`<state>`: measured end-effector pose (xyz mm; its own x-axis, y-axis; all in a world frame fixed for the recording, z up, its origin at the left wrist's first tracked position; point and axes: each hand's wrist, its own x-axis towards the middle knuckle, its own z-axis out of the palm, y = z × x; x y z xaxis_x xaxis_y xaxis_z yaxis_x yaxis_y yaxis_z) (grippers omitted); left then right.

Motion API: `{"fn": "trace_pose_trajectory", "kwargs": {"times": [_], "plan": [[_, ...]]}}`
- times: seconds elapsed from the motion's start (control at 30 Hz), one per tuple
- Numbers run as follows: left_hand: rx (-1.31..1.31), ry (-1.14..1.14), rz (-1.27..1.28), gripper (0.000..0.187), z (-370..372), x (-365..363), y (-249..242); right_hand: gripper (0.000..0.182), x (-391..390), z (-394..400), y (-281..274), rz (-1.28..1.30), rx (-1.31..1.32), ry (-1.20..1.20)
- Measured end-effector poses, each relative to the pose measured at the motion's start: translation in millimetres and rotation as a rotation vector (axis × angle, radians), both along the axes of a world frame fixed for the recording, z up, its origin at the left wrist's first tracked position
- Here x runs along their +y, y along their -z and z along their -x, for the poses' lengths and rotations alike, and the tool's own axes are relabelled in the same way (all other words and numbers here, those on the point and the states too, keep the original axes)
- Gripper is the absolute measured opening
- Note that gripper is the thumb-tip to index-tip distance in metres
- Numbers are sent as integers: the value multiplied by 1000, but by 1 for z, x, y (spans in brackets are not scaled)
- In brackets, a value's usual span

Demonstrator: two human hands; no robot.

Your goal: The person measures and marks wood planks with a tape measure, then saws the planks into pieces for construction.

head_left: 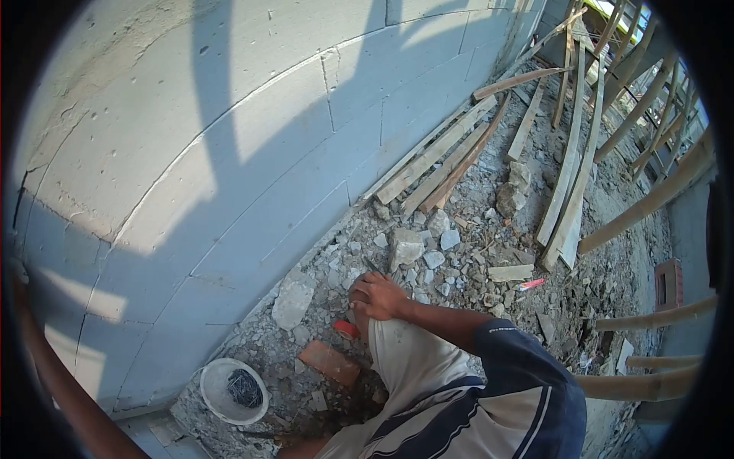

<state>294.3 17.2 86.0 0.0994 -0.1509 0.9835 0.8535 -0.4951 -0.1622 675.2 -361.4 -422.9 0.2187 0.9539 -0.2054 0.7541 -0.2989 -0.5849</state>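
My right hand (377,296) rests on my bent knee, its fingers curled. A thin dark piece (370,263) sticks out just beyond the fingers; I cannot tell what it is. At the far left edge, my left hand (19,274) is raised against the block wall (260,176), mostly lost in the dark rim of the view. Beside my knee lie a red roll (346,330) that looks like tape and a flat reddish brick piece (329,362). A white bucket (210,404) with a bundle of nails (245,389) stands at the foot of the wall.
Rubble and broken stones (407,249) cover the ground along the wall. Wooden planks (447,164) lie farther off, with long boards (573,176) beyond them. Bamboo poles (650,210) lean along the right side. A small red-and-white wrapper (531,284) lies on the rubble.
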Motion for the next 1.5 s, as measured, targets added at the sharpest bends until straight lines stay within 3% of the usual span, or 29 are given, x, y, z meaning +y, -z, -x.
{"fn": "trace_pose_trajectory", "kwargs": {"times": [0.23, 0.27, 0.4, 0.47, 0.6, 0.67, 0.7, 0.73, 0.77, 0.9, 1.0, 1.03, 1.2, 1.37, 1.5], "plan": [[-69, 76, 62, 73, -9, -8, -1, 52, 7, 6, 4, -13, -53, 3], [12, -121, -56, 70, 1, 3, -5, 51, 8, 8, 8, -40, -51, 1], [58, -125, -77, 67, 1, 2, -5, 50, 10, 11, 7, -50, -49, -17], [-64, 4, 40, 66, -8, -8, -3, 49, 12, 12, 9, -63, -51, -20], [-37, -26, 18, 67, -19, -14, -1, 49, 9, 13, 9, -99, -64, -27], [-129, 76, 164, 69, -26, -28, 3, 50, 10, 14, 1, -54, -64, -13], [-73, 34, 129, 69, -20, -21, 3, 49, 9, 13, 2, -91, -36, -24], [-178, -426, 302, 83, 37, 24, -11, 47, 9, 17, 0, -119, -36, 6], [-145, -58, -1, 79, -14, -14, 10, 45, 9, 15, 0, -138, -4, -30], [-120, -135, 101, 66, -38, -35, 14, 48, 10, 16, 1, -333, 62, -65], [-95, -40, 370, 85, -36, -39, 19, 47, 5, 6, 13, -387, 116, -131], [-92, -131, 258, 86, -36, -33, 23, 42, 4, 4, 11, -378, 127, -150], [40, -236, 479, 107, -30, -44, 23, 52, 10, -4, 24, -542, 68, -254], [43, -272, 457, 107, -32, -34, 24, 53, 15, -7, 53, -450, -77, -152], [40, -247, 502, 107, -32, -38, 23, 50, 17, 5, 19, -374, 7, -189]]}}
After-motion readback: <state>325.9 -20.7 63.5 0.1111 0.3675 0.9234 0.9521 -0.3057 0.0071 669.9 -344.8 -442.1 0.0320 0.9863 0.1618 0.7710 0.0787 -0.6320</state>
